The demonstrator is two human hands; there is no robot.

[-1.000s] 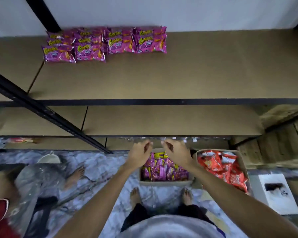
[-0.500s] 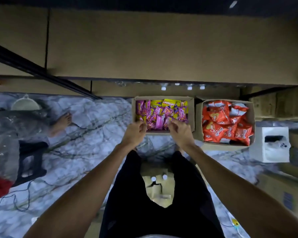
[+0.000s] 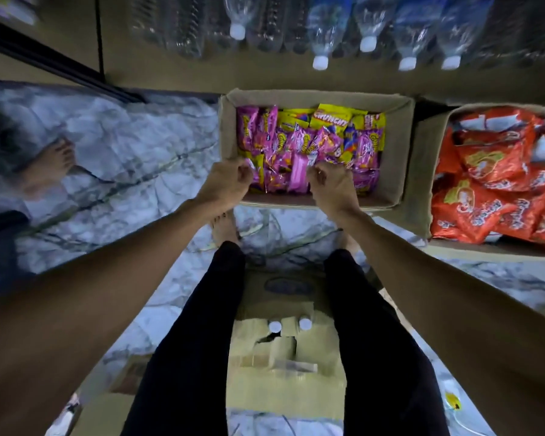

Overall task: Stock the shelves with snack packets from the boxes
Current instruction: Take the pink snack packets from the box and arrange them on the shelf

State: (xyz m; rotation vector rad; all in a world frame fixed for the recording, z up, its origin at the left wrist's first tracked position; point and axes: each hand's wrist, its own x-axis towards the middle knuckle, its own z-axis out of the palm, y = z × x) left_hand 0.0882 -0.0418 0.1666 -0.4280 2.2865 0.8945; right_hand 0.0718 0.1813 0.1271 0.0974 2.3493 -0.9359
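An open cardboard box [image 3: 397, 146] on the floor holds several pink and yellow snack packets [image 3: 299, 143]. Both my hands reach into its near side. My left hand [image 3: 225, 182] is at the near left corner, fingers curled onto a pink packet [image 3: 258, 176]. My right hand [image 3: 331, 184] is beside it, fingers curled down onto a pale pink packet [image 3: 298, 174]. The fingertips are partly buried among the packets. A second box [image 3: 420, 171] on the right is full of orange-red snack packets [image 3: 491, 171].
Clear water bottles [image 3: 321, 36] with white caps lie on the lowest shelf above the boxes. A flattened cardboard box [image 3: 265, 372] lies between my legs. Another person's bare foot [image 3: 52, 158] is at the left on the marble floor. A black shelf brace [image 3: 54, 58] slants at upper left.
I have bent down from the shelf with pink packets toward the floor. Both hands have dropped into the pink-and-yellow box and their fingers now curl onto the packets.
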